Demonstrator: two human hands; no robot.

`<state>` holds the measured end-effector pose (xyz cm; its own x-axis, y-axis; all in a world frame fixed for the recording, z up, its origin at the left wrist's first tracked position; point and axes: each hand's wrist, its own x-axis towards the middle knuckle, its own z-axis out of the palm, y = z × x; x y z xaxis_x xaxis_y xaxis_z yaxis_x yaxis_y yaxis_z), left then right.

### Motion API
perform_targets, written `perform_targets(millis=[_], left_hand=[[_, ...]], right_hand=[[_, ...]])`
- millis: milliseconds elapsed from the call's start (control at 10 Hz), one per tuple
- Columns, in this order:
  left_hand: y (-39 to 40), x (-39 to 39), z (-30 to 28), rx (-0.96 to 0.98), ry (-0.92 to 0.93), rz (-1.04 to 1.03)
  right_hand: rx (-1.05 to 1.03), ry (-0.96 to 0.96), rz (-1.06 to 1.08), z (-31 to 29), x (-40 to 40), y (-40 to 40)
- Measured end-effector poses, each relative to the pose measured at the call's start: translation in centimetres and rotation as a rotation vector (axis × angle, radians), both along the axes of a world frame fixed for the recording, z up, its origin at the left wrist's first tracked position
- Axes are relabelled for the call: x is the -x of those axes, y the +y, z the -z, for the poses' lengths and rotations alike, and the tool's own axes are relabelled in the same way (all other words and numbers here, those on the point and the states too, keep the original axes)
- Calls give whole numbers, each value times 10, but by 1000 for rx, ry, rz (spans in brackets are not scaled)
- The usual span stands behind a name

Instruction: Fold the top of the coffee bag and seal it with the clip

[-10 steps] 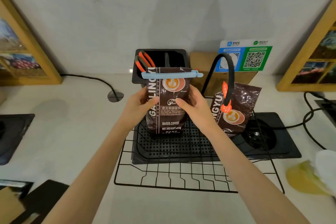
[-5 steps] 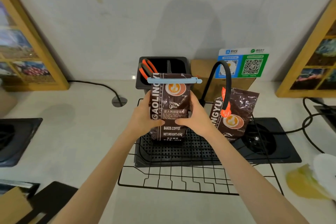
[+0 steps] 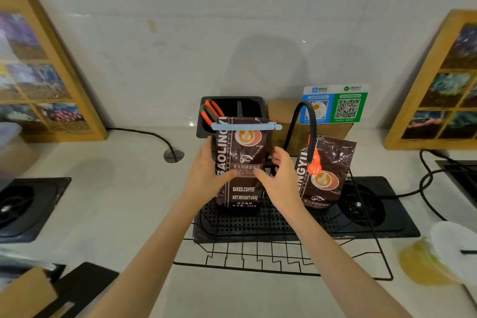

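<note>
A dark brown coffee bag [image 3: 242,152] stands upright on the black perforated drip tray [image 3: 258,224]. Its top is folded over, and a light blue clip [image 3: 245,126] is clamped across the fold. My left hand [image 3: 204,170] grips the bag's left side, fingers behind it and thumb on the front. My right hand [image 3: 281,175] is at the bag's right side with the fingers spread and off the bag. Only its thumb tip rests on the front label.
A second coffee bag [image 3: 330,173] leans to the right, behind a black gooseneck tap [image 3: 311,124] with an orange tag. A black bin [image 3: 247,104] holding orange-handled scissors stands behind the bag. A wire rack [image 3: 258,258] lies in front, and a white plate [image 3: 456,248] at the right.
The clipped bag has stayed upright on the tray. My right hand's fingers have come off the bag's side and spread apart. My left hand keeps its hold.
</note>
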<state>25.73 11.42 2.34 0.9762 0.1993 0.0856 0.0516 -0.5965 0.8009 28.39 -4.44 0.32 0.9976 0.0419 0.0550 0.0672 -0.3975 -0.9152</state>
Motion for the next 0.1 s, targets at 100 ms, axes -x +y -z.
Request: perform_targets(millis=[100], left_hand=[[-7, 13, -21, -22, -57, -66]], right_hand=[[-55, -7, 23, -18, 15, -2]])
